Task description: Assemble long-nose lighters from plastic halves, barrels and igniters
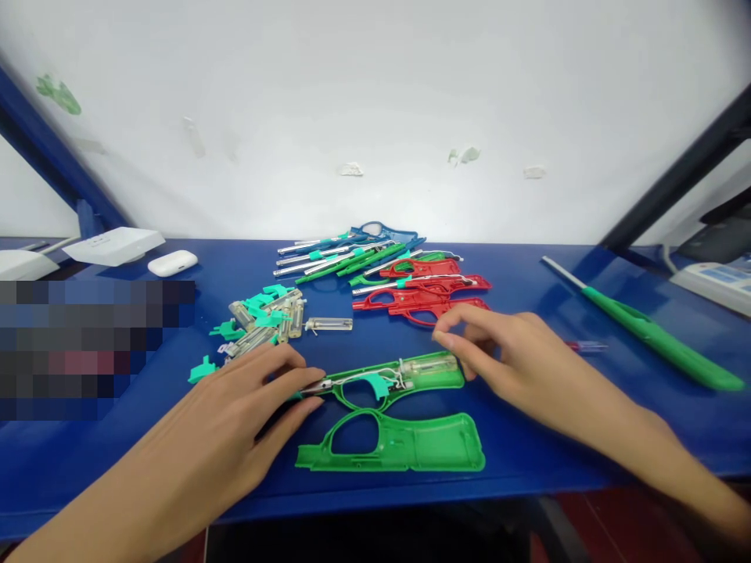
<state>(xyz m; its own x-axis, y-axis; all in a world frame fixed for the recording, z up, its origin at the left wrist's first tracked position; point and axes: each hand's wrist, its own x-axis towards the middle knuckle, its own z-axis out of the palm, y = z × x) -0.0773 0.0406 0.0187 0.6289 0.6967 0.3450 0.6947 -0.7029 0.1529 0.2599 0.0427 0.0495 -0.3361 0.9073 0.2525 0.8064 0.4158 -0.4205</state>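
My left hand [258,414] pinches the front end of a green lighter half-shell [451,378] at its metal tube. Inside that shell lie a clear fuel tank [431,365], white wire and a teal trigger [377,384]. Curled over the shell's rear end, my right hand [493,348] has thumb and forefinger close together; nothing can be made out between them. An empty green half-shell [440,444] lies nearer the table's front edge.
Clear tanks [296,319] and teal triggers [203,369] are heaped at left. Red shells [411,299] and blue shells [399,234] with metal tubes lie behind. A whole green lighter [662,338] rests at right. A white case [172,263] sits back left on the blue table [528,438].
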